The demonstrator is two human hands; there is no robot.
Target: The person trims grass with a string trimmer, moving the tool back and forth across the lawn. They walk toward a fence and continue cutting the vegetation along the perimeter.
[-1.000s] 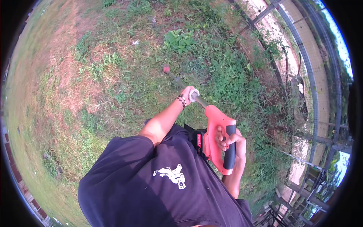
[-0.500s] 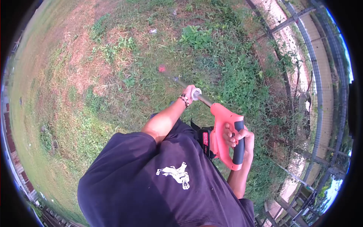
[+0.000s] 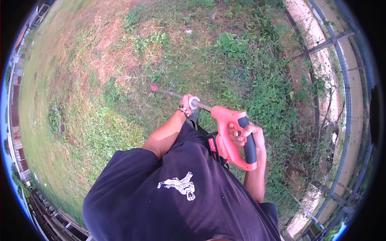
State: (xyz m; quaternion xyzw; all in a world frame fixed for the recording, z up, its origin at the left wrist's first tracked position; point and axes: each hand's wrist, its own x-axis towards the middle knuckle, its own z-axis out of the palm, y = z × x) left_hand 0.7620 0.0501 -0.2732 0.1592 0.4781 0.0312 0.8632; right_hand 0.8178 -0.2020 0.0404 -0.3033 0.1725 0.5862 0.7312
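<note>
A red-orange battery-powered trimmer (image 3: 225,116) with a dark grip lies across the front of my body. My right hand (image 3: 248,136) is closed round its rear handle, fingers through the opening. Farther forward, my left hand (image 3: 186,102), with a beaded bracelet at the wrist, grips the shaft beside a pale ring (image 3: 194,103). The shaft runs toward the upper left and ends in a small red head (image 3: 153,87) low over the grass; its cutting part is too blurred to make out. A black battery (image 3: 213,148) sits under the handle.
Grass and weeds (image 3: 120,100) cover the ground, with dry patches at the upper left. A broad-leaved plant (image 3: 232,45) grows ahead, near a small white scrap (image 3: 188,31). Along the right runs a wire-mesh fence (image 3: 341,92) with metal bars.
The trimmer's head and shaft have swung left over the grass, both hands still holding on. The ground and fence have shifted to the right in the view.
</note>
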